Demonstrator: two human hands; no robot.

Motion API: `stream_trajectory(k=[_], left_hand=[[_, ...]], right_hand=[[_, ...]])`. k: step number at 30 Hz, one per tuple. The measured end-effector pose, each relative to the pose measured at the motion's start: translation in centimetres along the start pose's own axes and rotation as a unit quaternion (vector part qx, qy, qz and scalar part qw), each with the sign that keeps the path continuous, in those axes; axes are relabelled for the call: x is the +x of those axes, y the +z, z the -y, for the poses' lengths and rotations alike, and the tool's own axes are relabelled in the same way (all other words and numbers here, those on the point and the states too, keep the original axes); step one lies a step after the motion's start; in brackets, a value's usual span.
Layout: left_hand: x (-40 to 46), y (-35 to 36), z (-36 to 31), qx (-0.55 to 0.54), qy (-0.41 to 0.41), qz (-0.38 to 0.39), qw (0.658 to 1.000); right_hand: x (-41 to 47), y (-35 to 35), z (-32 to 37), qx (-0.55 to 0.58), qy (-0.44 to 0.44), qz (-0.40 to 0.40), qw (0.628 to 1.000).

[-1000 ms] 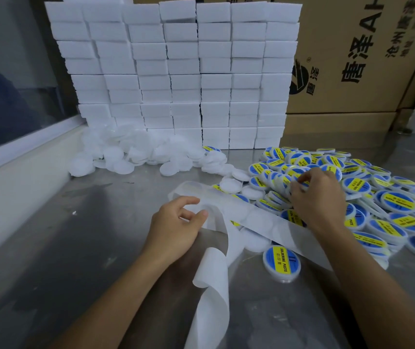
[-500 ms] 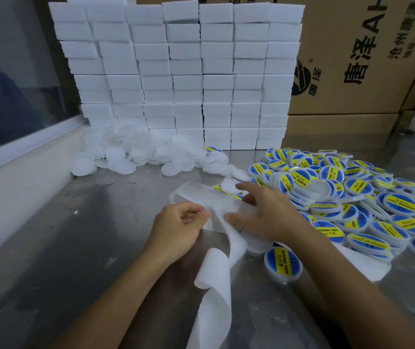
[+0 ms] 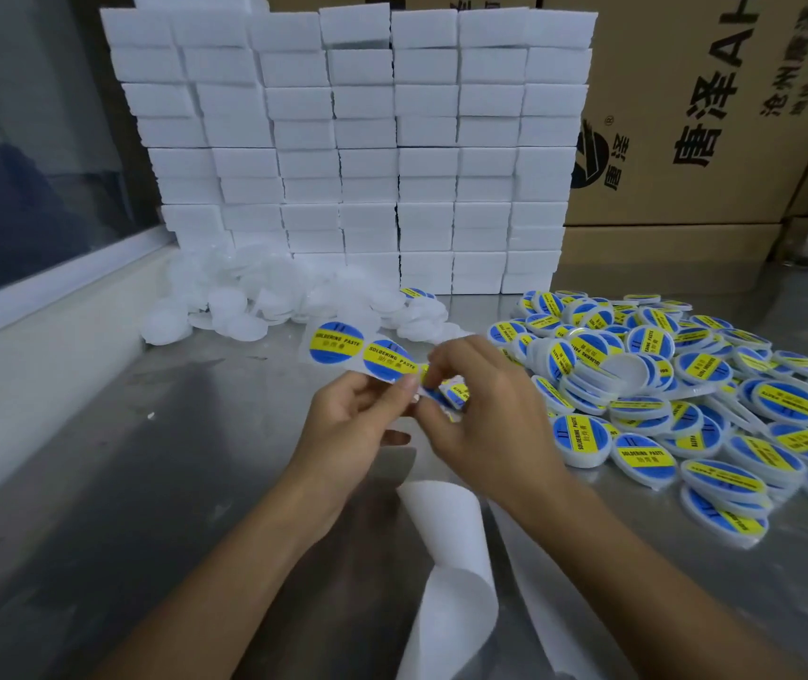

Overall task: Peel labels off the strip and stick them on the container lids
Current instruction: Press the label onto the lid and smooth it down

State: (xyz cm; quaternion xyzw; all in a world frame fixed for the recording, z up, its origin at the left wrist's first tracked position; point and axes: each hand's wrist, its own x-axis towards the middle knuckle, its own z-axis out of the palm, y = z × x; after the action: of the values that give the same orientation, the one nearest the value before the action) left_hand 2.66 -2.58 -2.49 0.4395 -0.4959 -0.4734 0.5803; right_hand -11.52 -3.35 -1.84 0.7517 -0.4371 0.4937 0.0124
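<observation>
While the label strip (image 3: 343,353) is pinched above the table (image 3: 122,483) by the left hand (image 3: 360,424), a label (image 3: 453,392) reading "SOLDERING PASTE" is grasped by the right hand (image 3: 485,414) fingers; labelled lids (image 3: 686,409) are heaped at right, beside a carton (image 3: 711,115) printed "唐泽".

Likely a packing workshop: stacked cartons (image 3: 716,115), steel bench (image 3: 147,483).
</observation>
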Motion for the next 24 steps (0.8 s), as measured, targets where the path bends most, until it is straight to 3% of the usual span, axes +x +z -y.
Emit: stream_trajectory(k=[3, 5, 9, 14, 19, 24], left_hand=[[0.1, -0.1, -0.2, -0.035, 0.018, -0.029, 0.999], [0.4, -0.5, -0.4, -0.05, 0.015, -0.051, 0.997], [0.9, -1.5, -0.4, -0.093, -0.001, -0.094, 0.991], [1.2, -1.6, -0.2, -0.13, -0.027, -0.063, 0.989], [1.1, -1.4, 0.2, -0.063, -0.051, 0.06, 0.995], [0.8, -1.4, 0.5, -0.037, -0.036, 0.125, 0.991]], right_hand=[[-0.3, 0.4, 0.4, 0.077, -0.02, 0.071, 0.994], [-0.5, 0.6, 0.5, 0.139, 0.029, 0.086, 0.986], [0.2, 0.2, 0.3, 0.296, 0.191, 0.147, 0.924], [0.4, -0.3, 0.1, 0.396, 0.227, 0.182, 0.871], [0.5, -0.6, 0.2, 0.438, 0.234, 0.141, 0.857], [0.6, -0.5, 0.0, 0.374, 0.244, 0.031, 0.894]])
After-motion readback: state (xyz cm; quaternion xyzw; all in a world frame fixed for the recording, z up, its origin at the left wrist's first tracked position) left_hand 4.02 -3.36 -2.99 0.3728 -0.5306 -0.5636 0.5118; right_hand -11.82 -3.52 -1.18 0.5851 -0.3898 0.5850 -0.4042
